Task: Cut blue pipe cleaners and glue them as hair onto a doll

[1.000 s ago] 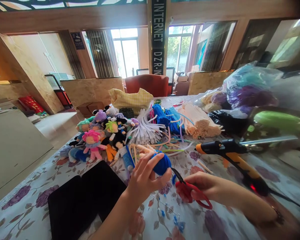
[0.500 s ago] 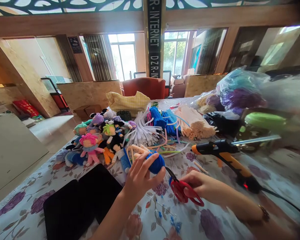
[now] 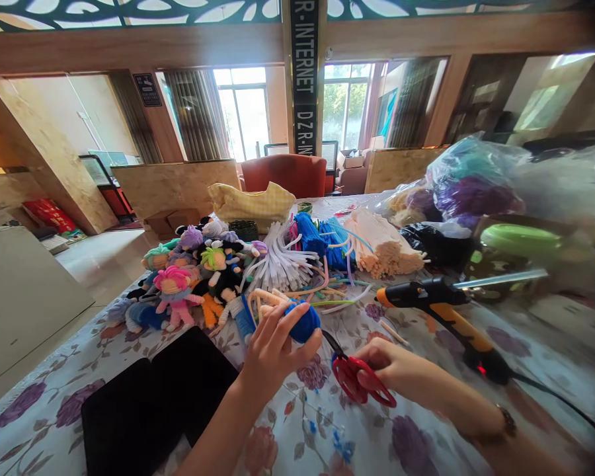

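My left hand (image 3: 276, 344) is closed around a fuzzy blue ball-shaped piece (image 3: 305, 322), from which peach stems (image 3: 268, 299) stick out at the left. Just to the right, my right hand (image 3: 384, 362) grips red-handled scissors (image 3: 357, 380). The dark blades point up and left, and their tips are beside the blue piece; whether they touch it I cannot tell. Small blue scraps (image 3: 342, 446) lie on the flowered cloth (image 3: 297, 423) below the hands.
A black-and-orange glue gun (image 3: 451, 314) with a red light lies at right. Yarn dolls (image 3: 176, 294) are heaped at left, near a black folded tablet-like item (image 3: 153, 390). Behind are white stems (image 3: 280, 261), blue bundles (image 3: 312, 235), peach bundles (image 3: 387, 244) and plastic bags (image 3: 476, 175).
Both hands, with the blue piece and the scissors, appear slightly further left. The whole view has shifted a little too, and both holds are the same.
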### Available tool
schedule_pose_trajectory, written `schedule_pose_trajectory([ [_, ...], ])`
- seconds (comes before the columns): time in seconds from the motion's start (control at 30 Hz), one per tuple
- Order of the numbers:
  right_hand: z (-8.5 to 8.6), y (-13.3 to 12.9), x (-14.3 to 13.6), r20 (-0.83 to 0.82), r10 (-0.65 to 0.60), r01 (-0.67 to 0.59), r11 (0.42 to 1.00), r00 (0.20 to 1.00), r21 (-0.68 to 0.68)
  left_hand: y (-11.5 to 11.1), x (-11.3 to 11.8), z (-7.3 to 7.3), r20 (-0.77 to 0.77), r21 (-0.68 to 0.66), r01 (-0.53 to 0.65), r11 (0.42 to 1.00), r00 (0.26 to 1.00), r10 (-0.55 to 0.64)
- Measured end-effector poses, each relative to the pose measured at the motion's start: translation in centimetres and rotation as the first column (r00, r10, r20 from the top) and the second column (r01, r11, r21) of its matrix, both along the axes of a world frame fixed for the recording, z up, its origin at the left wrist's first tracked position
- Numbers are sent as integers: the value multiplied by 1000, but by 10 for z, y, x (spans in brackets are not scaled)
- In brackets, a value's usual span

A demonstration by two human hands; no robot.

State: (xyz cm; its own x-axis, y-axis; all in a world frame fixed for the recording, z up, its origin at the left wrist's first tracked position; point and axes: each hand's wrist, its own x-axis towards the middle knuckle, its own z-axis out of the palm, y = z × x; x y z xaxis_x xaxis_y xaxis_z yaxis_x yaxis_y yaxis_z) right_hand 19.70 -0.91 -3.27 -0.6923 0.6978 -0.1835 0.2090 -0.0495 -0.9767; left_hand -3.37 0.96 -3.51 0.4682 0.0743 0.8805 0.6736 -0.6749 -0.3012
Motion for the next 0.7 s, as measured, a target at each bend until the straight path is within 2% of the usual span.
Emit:
schedule_pose_trajectory([
  [0.3, 5, -4, -4, -64, -1, 0, 1000, 998, -16, 1, -1, -2, 12, 2, -25, 1000, 1000, 25],
  [0.6, -5, -1, -3, -131, 13, -21, 998, 991, -57, 4, -6, -4, 2, -28, -25, 999, 1000, 25],
  [0.7, -4, -2, -5, -169, -26, 13, 997, 985, -79, 5, -9, -7, 105, -117, 30, 993, 994, -18],
])
